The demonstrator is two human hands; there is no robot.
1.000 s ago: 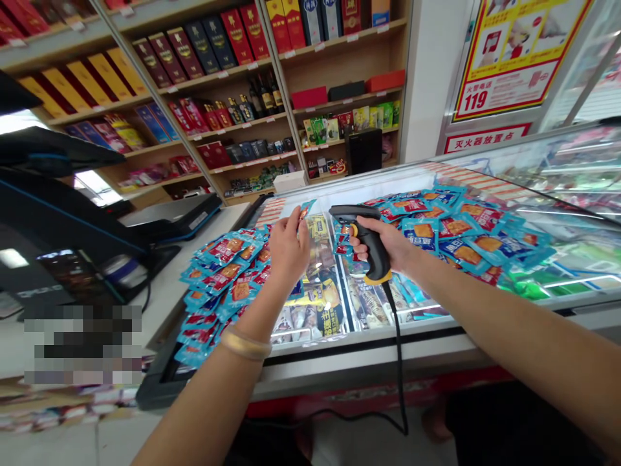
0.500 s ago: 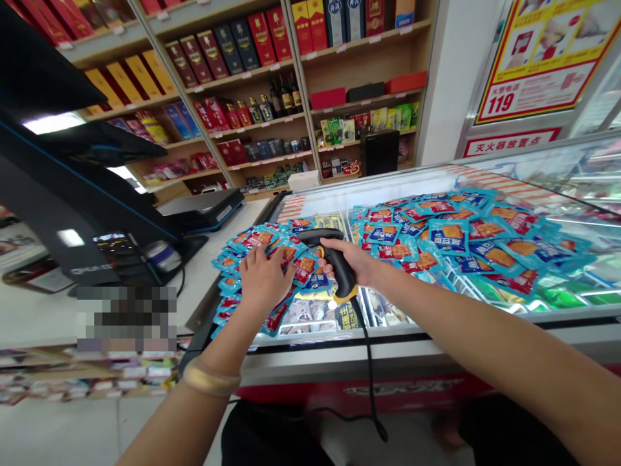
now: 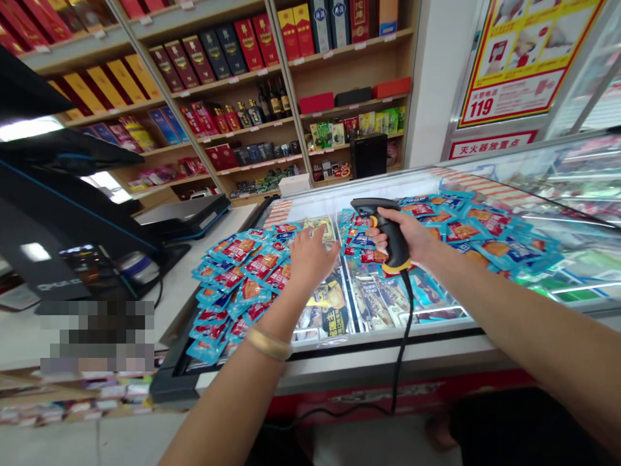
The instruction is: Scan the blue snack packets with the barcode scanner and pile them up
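My right hand (image 3: 407, 236) grips a black and yellow barcode scanner (image 3: 394, 241) by its handle, above the right-hand pile of snack packets (image 3: 490, 226). The scanner's cord drops over the freezer's front edge. Empty, with fingers spread, my left hand (image 3: 310, 255) hovers over the gap between the two piles, at the right side of the left-hand pile of snack packets (image 3: 242, 272). Blue-edged packets with red or dark blue labels make up both piles. They lie on the glass top of a chest freezer (image 3: 334, 340), through which wrapped goods show.
At left, a counter (image 3: 179, 272) carries a dark checkout machine (image 3: 29, 213) with a scale plate (image 3: 187, 213). Behind the freezer stand shelves (image 3: 218, 84) of boxes and bottles. The scanner cord (image 3: 402, 349) hangs low in front.
My left hand has lifted off the left pile and moved right, its fingers opening. My right hand has carried the scanner right and slightly up. The view has shifted a little.
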